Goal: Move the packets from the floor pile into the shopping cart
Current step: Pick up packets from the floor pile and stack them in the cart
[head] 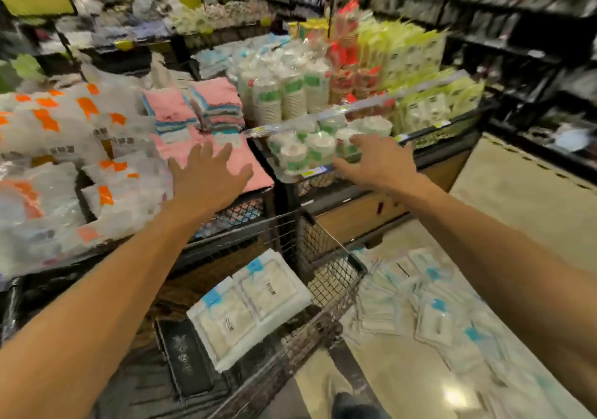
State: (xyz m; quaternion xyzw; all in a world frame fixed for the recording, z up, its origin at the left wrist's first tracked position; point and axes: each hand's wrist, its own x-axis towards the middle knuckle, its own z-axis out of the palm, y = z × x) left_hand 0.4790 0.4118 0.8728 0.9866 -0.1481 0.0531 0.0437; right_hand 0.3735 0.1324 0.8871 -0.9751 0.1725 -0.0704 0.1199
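White packets [429, 308] lie heaped on the floor at 5 o'clock, nearest the right hand [378, 163]; both it and the left hand [206, 176] hover spread and empty, 2 packets already in the cart [336, 276].

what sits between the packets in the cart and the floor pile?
Head view: the cart's black mesh side wall separates the packets in the cart from the floor pile.

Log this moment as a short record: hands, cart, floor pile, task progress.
left hand: open, fingers spread, holding nothing
right hand: open, reaching forward, holding nothing
cart: black mesh, holds two packets side by side
floor pile: many packets, right of cart
progress: partly done, most packets on the floor
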